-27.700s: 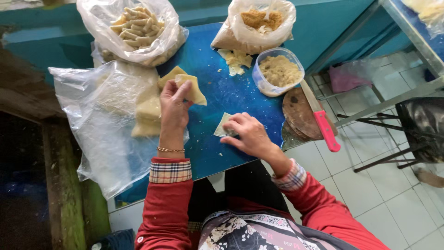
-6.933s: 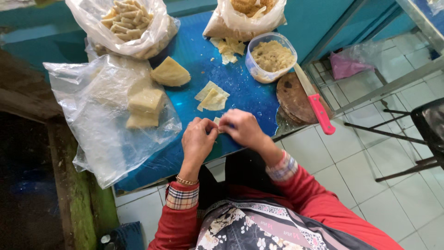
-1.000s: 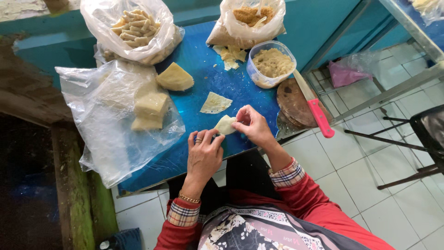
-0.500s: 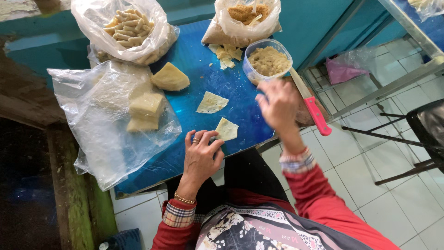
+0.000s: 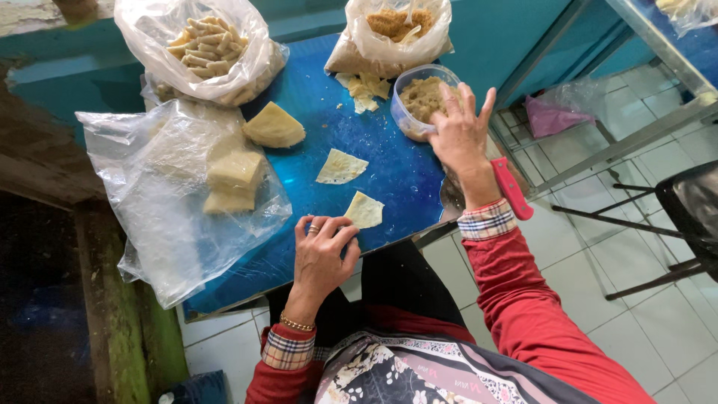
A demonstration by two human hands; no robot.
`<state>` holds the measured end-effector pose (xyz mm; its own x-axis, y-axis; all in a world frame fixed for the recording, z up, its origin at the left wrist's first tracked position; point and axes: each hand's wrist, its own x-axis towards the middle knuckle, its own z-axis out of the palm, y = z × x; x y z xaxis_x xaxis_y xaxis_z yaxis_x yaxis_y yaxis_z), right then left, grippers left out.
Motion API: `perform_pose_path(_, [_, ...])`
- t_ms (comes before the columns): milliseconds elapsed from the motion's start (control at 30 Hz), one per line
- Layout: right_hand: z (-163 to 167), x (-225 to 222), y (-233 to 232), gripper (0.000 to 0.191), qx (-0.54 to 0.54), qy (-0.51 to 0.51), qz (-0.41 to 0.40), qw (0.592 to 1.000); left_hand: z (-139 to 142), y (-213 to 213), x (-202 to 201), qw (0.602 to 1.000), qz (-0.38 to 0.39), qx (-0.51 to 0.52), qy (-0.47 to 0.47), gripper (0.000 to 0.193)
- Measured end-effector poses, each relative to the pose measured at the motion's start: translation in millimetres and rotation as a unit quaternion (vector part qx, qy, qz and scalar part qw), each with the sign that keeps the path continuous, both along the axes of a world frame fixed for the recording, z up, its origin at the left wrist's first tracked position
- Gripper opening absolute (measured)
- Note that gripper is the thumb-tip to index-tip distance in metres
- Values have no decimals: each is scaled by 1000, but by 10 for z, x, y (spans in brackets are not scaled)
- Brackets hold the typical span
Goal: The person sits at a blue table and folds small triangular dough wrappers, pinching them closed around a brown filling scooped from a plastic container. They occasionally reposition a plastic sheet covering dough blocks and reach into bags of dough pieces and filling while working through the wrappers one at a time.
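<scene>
The right hand (image 5: 460, 127) is spread open, fingers apart, over the tub (image 5: 419, 101) of crumbly filling near the desk's (image 5: 396, 172) far right corner; its fingertips reach into the tub's rim, though whether they have pinched any filling cannot be told. The left hand (image 5: 321, 251) lies palm down at the near edge, fingers loosely curled and holding nothing, its fingertips touching the near corner of a wrapper (image 5: 364, 210).

That wrapper lies flat just beyond the left hand, toward the far edge, roughly triangular with one point aimed away from the person. So the left hand is much the nearer to it; the right is well apart, up and to the right. A second wrapper (image 5: 340, 166) lies flat toward the middle of the desk.

Along the left edge sits a plastic bag (image 5: 172, 224) with stacked sheets; at the far left corner a bag of rolls (image 5: 206, 45). A red-handled knife (image 5: 511, 188) lies at the right edge, beside the right wrist.
</scene>
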<state>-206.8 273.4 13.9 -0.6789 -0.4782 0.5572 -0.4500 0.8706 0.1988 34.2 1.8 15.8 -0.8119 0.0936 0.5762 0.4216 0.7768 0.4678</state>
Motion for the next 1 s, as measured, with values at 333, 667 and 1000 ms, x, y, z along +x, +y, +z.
perform_pose_path(333, [227,849,-477,32,-98,-85,209,969,-32,21,-13,999,26,-20,-2,19])
perform_pose_path(667, [135,843,-188,39,14,-56,165,985,-52,19,-9,1000,18,-15,-16,18])
perform_pose_path(1000, [163,722,-272,66,-26,-1,-2,1000,39,10,-27,1000,5,0,-10,20])
